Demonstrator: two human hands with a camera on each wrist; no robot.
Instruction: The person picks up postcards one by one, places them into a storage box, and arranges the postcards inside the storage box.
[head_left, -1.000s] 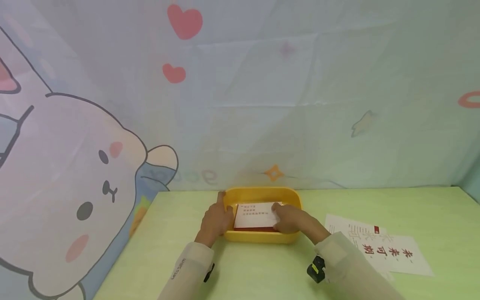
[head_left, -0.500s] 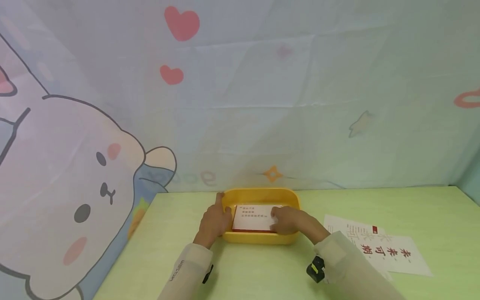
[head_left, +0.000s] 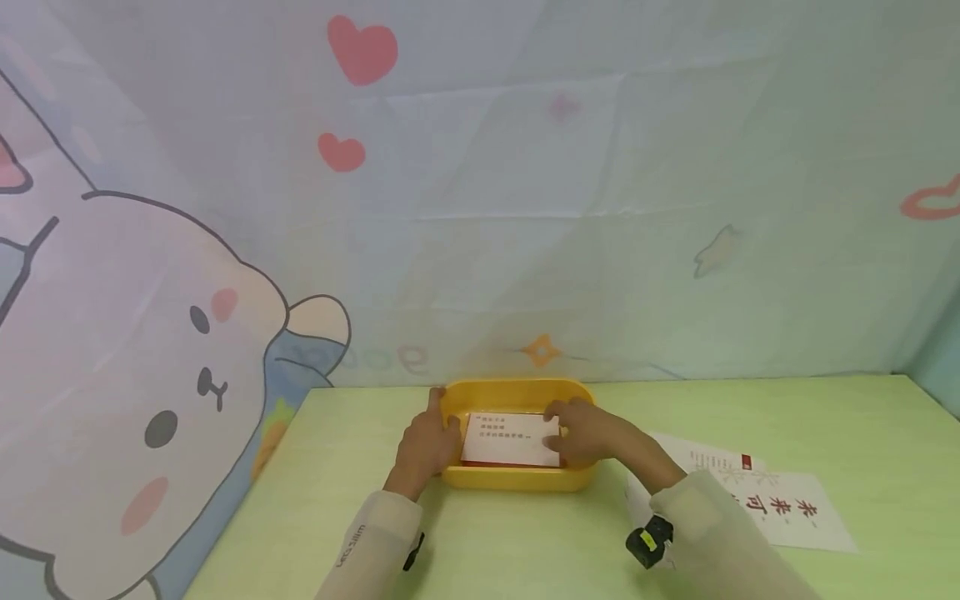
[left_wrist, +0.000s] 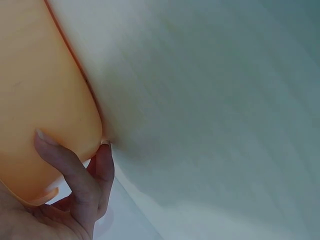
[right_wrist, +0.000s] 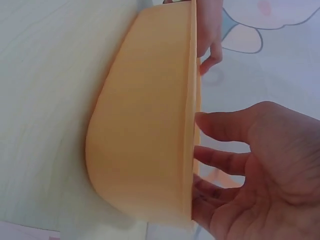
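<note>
A yellow plastic basin (head_left: 517,479) stands on the table near the back edge. My left hand (head_left: 422,446) grips its left end, thumb and fingers on the wall; the left wrist view shows this hand (left_wrist: 75,185) against the basin's outside (left_wrist: 45,85). Inside lies a white printed card (head_left: 510,440) with a red edge showing along its front. Over the basin's right side is my right hand (head_left: 592,433), fingers spread at the card's right edge. In the right wrist view its fingers (right_wrist: 225,125) reach past the rim (right_wrist: 194,90), which hides their tips.
To the right, several white printed cards (head_left: 806,504) with red characters lie overlapping on the pale green table (head_left: 885,450), partly under the right forearm. A cartoon cloth backdrop (head_left: 525,183) hangs behind the table.
The card has settled flat in the basin. My right hand has spread its fingers off the card and shifted slightly right. The left hand keeps its grip.
</note>
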